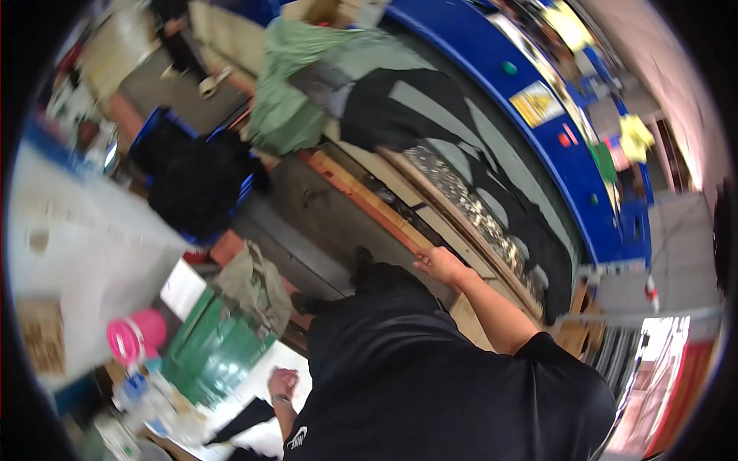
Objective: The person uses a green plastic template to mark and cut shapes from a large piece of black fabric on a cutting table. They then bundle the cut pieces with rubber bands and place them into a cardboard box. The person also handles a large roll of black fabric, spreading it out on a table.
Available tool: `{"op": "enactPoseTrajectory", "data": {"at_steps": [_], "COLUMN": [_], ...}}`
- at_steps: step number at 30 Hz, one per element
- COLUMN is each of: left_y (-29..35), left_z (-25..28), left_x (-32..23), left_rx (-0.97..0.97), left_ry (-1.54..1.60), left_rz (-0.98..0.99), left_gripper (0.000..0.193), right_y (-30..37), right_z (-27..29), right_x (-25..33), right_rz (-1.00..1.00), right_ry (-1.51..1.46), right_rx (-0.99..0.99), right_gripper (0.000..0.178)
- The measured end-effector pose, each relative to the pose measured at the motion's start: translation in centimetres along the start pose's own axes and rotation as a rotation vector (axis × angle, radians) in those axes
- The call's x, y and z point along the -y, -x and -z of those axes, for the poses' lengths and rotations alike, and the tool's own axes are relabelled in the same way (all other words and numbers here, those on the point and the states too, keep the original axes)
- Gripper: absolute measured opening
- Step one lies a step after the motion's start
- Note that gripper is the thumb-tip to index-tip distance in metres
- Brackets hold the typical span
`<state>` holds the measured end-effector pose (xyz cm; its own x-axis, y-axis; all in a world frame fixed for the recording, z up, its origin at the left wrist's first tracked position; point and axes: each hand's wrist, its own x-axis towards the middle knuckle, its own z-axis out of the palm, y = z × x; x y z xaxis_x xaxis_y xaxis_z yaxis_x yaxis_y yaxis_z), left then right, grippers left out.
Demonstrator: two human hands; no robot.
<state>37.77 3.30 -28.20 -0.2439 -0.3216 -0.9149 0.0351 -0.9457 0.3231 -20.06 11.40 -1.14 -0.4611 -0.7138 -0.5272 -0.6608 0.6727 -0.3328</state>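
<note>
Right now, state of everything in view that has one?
Left hand: fingers curled; contents can't be made out.
Right hand: loosely curled, nothing visible in it.
Black fabric pieces: spread out on the blue machine's grey bed.
Blue crate: heaped with black fabric.
Green plastic sheet: crumpled.
Pink container: blurred; open or closed, can't tell.
</note>
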Motion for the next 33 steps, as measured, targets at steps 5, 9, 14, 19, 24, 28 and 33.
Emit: {"op": "enactPoseTrajectory", "data": {"at_steps": [5, 9, 14, 19, 24, 28, 33], "left_y": [1.5, -1.6, -1.1, 0.7, 3.5, 5.4, 6.9], "left_z": [-6.9, -7.7, -15.4, -24.0, -31.1, -34.2, -37.7], "left_x": [-8.1, -15.0, -20.9, -19.5, -11.7, -8.8, -8.1], "left_rx": [0.22, 0.164, -0.187, -0.191, -0.061, 0.083, -0.016], "left_ry": [-0.804, -0.636, -0.755, -0.794, -0.791, -1.0, -1.011], "left_rz": [0.008, -0.179, -0.327, -0.263, -0.24, -0.202, -0.18], "left_gripper": [0.027, 0.03, 0.063, 0.069, 0.054, 0.041, 0.046], "right_y": [8.5, 10.7, 10.1, 9.5, 10.2, 9.5, 9.1], "right_z": [-3.8, -5.7, -2.4, 2.9, 17.2, 30.2, 44.7], "right_x": [-6.3, -8.5, -10.7, -15.1, -21.6, -34.6, -42.9], "right_rz": [-0.225, -0.229, -0.183, 0.186, 0.012, 0.177, -0.44], "right_ry": [-0.183, -0.277, -0.266, -0.43, -0.782, 0.137, 0.072], "right_rx": [-0.064, -0.224, -0.172, -0.392, -0.66, -1.395, -1.263], "right_gripper": [0.027, 0.029, 0.058, 0.081, 0.062, 0.046, 0.038]}}
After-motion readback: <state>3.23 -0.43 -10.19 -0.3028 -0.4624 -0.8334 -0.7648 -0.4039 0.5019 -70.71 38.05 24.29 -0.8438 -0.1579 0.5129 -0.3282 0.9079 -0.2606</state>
